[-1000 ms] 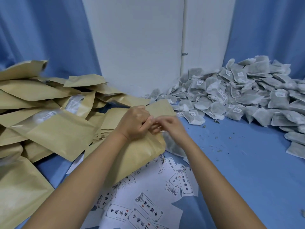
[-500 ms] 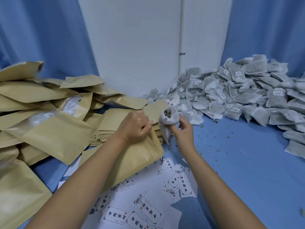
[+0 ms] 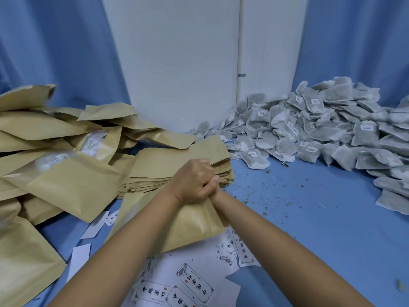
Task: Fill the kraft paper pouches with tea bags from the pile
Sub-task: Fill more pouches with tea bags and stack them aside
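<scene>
Filling seems under way: the pouch point(image 3: 190, 222), left of the pile point(image 3: 321, 134), is gripped at its mouth by the curled left hand point(image 3: 192, 180). The right hand point(image 3: 214, 185) is buried in it, its grip unseen. Next, another bag must be fetched from the pile.

One view only, head-worn, wide-angle. Aimed forward and down across the blue bench point(image 3: 309, 251) toward the white wall point(image 3: 177, 74) at the back. Close range: forearms in from the bottom edge, left hand point(image 3: 194, 180) and right hand point(image 3: 215, 188) meeting at a pouch point(image 3: 194, 224) just below centre. Heap of kraft pouches point(image 3: 66, 178) at left, tea bag pile point(image 3: 321, 134) upper right, printed labels point(image 3: 194, 284) nearest the lens. Blue curtains point(image 3: 55, 52) bowed at the frame edges.
</scene>
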A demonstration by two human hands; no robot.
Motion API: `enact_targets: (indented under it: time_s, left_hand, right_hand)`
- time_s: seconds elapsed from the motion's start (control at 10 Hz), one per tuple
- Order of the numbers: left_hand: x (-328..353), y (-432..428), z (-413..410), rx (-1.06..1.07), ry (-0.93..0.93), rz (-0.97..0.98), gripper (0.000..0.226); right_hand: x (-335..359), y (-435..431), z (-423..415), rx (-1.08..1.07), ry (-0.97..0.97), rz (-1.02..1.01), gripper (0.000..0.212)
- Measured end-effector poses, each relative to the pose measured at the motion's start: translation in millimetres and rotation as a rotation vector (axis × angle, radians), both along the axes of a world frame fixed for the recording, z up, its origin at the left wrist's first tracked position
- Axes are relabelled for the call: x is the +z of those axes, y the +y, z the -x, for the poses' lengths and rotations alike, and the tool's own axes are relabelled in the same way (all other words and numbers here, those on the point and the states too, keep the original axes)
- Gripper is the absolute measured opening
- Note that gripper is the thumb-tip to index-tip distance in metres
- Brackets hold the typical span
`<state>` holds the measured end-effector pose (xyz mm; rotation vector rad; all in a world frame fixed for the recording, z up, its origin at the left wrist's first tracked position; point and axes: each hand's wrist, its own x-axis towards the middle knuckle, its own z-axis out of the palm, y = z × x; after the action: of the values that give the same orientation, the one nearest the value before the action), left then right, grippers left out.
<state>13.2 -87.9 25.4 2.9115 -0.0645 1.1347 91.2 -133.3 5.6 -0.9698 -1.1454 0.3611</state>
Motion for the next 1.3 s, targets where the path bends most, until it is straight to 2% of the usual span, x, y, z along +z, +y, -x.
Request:
enact_targets:
  time_s: [0.1,0.2,0.3,0.4,0.5,0.6,0.7,0.8,0.9,1.0,1.1,1.2,1.3]
  left_hand:
    - [3.0,14.6,13.9,0.068,-0.031,-0.015,0.041]
    - [9.4,23.7,18.4,0.139,-0.081,0.037,0.044]
    - [15.1,25.2,15.5,0.173,-0.105,-0.001,0.044]
    - [17.1,19.6,4.9,0.181,-0.067,-0.178,0.042]
    - [9.4,8.0,-9.7,0.089,0.050,-0.251,0.040]
    - [1.1,-0.3,-20.7,-0.011,0.164,-0.171,0.042]
    - [-3.7,-8.4,-23.4,-0.132,0.232,-0.172,0.037]
    - [-7.7,-16.5,-24.0,-0.242,0.265,-0.305,0.034]
    - [-13.4,-29.0,-25.2,-0.283,0.219,-0.495,0.031]
    - [-11.7,-38.4,-21.1,-0.142,0.088,-0.557,0.017]
    - [-2.9,-29.5,-17.6,0.070,-0.051,-0.454,0.050]
    - [-7.8,-5.8,-14.3,0.562,-0.116,-0.039,0.076]
    - [-31.5,16.4,0.2,0.935,-0.232,0.745,0.092]
  right_hand:
    - [-7.1,-1.4,-42.5,0.513,-0.312,0.720,0.028]
    - [10.8,-15.4,-61.3,0.078,-0.067,0.517,0.015]
    - [-6.5,-13.0,-73.4,0.247,-0.139,0.828,0.054]
    - [-11.7,-17.2,-62.8,0.759,0.198,0.881,0.080]
    - [-3.9,-11.0,-55.8,0.760,0.410,0.794,0.071]
    - [4.9,-10.6,-56.5,0.656,0.474,0.835,0.051]
    - [4.2,-10.1,-63.7,0.597,0.547,0.879,0.047]
    - [-0.6,-7.9,-65.3,0.537,0.574,0.924,0.038]
    - [-6.1,-7.9,-70.8,0.488,0.481,0.942,0.050]
    - [-1.4,-12.8,-81.3,0.510,0.574,0.888,0.032]
    - [6.7,-8.4,-94.3,0.503,0.774,0.571,0.015]
    - [-3.8,4.3,-94.7,0.503,1.071,0.341,0.022]
    - [-29.5,15.0,-88.2,0.448,1.237,0.231,0.024]
